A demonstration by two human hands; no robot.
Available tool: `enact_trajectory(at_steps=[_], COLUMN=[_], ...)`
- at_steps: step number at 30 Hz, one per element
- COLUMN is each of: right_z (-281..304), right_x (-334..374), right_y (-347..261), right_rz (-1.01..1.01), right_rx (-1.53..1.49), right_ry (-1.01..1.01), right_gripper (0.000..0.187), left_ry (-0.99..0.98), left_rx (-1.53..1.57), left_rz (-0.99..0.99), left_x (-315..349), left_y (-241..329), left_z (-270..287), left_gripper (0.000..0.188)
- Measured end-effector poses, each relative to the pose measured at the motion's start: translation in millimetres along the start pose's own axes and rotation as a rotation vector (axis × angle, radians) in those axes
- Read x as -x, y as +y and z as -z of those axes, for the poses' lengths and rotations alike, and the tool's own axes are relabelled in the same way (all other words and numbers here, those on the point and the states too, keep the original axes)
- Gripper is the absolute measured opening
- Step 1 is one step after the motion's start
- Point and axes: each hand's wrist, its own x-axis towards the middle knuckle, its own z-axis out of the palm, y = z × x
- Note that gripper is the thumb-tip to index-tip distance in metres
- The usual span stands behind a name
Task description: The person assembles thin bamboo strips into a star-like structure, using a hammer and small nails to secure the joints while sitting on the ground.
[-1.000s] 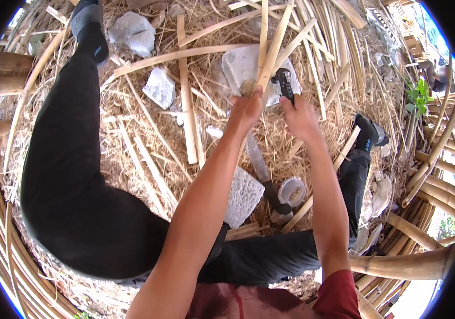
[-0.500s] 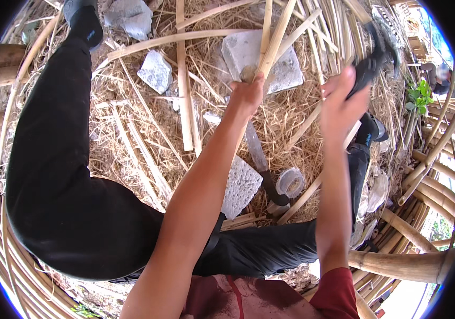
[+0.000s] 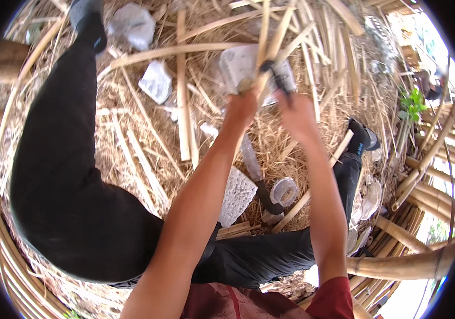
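My left hand (image 3: 242, 110) is closed around pale split bamboo strips (image 3: 280, 36), which fan out away from me over a flat grey stone block (image 3: 233, 63). In my closed right hand (image 3: 296, 116) is a black-handled hammer (image 3: 279, 78), blurred by motion. Its dark head is at the strips, just beyond my left fingers and above the block; whether it touches them I cannot tell. Below my hands, a long-bladed knife (image 3: 250, 157) with a dark handle lies on the straw.
A porous grey block (image 3: 238, 195) and a clear plastic tub (image 3: 284, 191) sit near my lap. White rocks (image 3: 156, 82) and loose bamboo strips (image 3: 183, 106) lie on the straw between my outstretched legs. Bamboo poles (image 3: 403, 266) are stacked at the right, beside a green plant (image 3: 412, 104).
My right hand has swung the hammer down and left, from the upper right to the bamboo strips. My left hand has stayed nearly in place on the strips.
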Motion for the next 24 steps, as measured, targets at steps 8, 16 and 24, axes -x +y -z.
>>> enact_trajectory(at_steps=[8,16,24], right_z=[-11,-19,-74], right_x=[16,133,221], right_y=[37,164,193], right_rz=[-0.124,-0.273,-0.593], right_rx=[-0.390,-0.333,-0.269], right_ry=[-0.027,0.618,0.325], right_gripper=[0.046,0.038,0.040], left_ry=[0.028,0.175,-0.010], left_rx=[-0.029,-0.759,-0.512], left_rz=[0.096,-0.514,-0.396], left_x=[44,53,137], left_y=[23,10,106], left_z=[-4,-16,17], left_gripper=[0.101,0.052,0.049])
